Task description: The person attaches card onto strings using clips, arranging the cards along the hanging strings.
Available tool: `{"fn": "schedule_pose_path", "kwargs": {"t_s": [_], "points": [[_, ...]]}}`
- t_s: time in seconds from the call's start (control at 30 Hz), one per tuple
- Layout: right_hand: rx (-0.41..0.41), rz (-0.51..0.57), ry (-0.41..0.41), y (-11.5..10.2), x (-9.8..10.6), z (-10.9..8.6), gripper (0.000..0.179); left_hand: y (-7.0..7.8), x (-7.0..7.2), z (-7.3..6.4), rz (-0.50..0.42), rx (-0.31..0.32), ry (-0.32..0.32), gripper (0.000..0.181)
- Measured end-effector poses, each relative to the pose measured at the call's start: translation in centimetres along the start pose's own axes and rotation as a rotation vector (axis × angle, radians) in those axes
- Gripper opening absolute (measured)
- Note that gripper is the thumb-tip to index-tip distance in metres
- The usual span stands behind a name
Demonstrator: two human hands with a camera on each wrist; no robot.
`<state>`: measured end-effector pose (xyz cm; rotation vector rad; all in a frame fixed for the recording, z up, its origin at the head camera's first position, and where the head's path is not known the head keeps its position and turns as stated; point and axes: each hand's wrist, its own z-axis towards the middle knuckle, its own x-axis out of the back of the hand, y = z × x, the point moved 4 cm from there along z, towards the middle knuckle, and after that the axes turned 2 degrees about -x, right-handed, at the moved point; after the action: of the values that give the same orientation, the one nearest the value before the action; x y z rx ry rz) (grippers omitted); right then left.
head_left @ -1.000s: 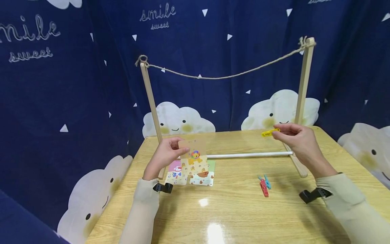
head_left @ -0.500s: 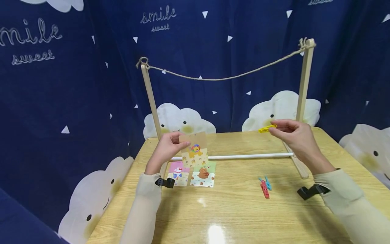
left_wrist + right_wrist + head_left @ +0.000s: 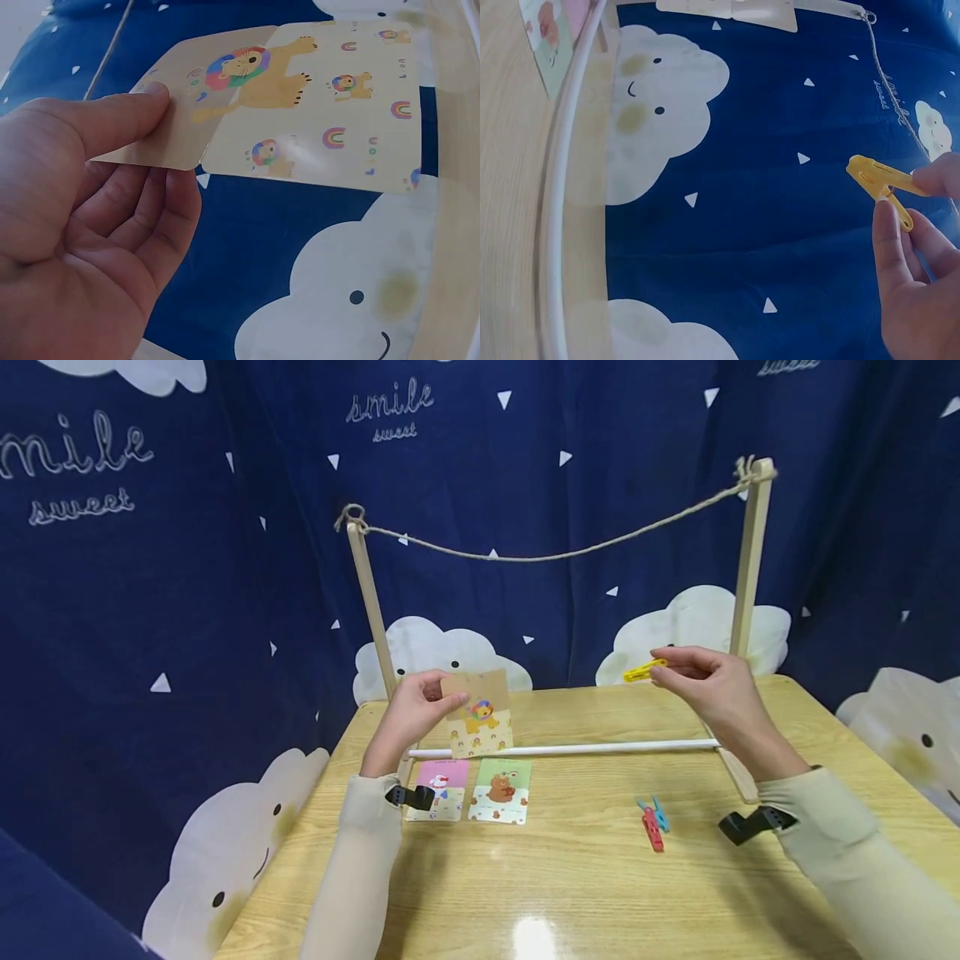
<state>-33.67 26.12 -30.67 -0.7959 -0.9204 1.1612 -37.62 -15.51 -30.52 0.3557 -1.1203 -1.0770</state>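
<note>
My left hand [image 3: 412,714] pinches the tan top edge of a lion card [image 3: 480,718] between thumb and fingers. In the left wrist view the lion card [image 3: 300,105] shows a lion with a rainbow mane, and the thumb lies across its tan end. My right hand [image 3: 712,697] holds a yellow clothespin [image 3: 645,671] by its handle ends; in the right wrist view the yellow clothespin [image 3: 881,178] points away from the fingers. Above and behind both hands a twine rope [image 3: 525,558] sags between two wooden posts, touching neither hand.
On the table [image 3: 570,877] lie a pink rabbit card [image 3: 442,777] and a green bear card [image 3: 501,789]. A red clothespin [image 3: 651,829] and a blue clothespin [image 3: 661,815] lie together at the right. A white rod [image 3: 607,748] joins the bases of the wooden posts [image 3: 748,568].
The lion card has risen in my left hand, uncovering the bear card below. My right hand has moved up and left with the yellow clothespin.
</note>
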Motion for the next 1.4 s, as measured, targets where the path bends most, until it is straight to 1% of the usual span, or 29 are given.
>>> {"fn": "schedule_pose_path", "kwargs": {"t_s": [0.1,0.2,0.37,0.5,0.63,0.73,0.93,1.17,1.33,1.4], "points": [[-0.013,0.024,-0.008,-0.1,-0.4,0.2,0.035,0.4,0.4,0.3,0.001,-0.006,0.004,0.014],[-0.021,0.045,-0.023,-0.2,-0.9,0.3,0.034,0.9,0.7,0.7,-0.020,-0.007,0.005,0.013],[-0.009,0.048,-0.031,-0.5,-1.4,0.5,0.035,1.5,1.4,1.5,-0.038,-0.022,0.023,0.018],[0.000,0.018,-0.045,-0.8,-1.6,0.4,0.036,1.8,1.9,1.9,-0.065,-0.015,0.031,0.021],[-0.003,-0.022,-0.054,-1.0,-1.9,0.6,0.038,1.7,2.5,2.4,-0.093,-0.004,0.044,0.025],[-0.002,-0.027,-0.054,-1.1,-2.1,0.9,0.039,1.7,2.9,2.8,-0.106,-0.014,0.061,0.026],[0.007,0.000,-0.066,-1.1,-2.4,1.0,0.039,2.3,3.6,3.4,-0.151,-0.035,0.095,0.023],[0.012,0.045,-0.071,-1.2,-2.5,0.9,0.035,3.1,4.2,4.5,-0.164,-0.075,0.135,0.022],[0.005,0.099,-0.061,-1.4,-2.8,1.1,0.034,3.5,4.6,5.2,-0.209,-0.085,0.162,0.023],[0.012,0.087,-0.065,-1.5,-3.0,1.2,0.035,3.6,4.9,5.3,-0.218,-0.087,0.176,0.023]]}}
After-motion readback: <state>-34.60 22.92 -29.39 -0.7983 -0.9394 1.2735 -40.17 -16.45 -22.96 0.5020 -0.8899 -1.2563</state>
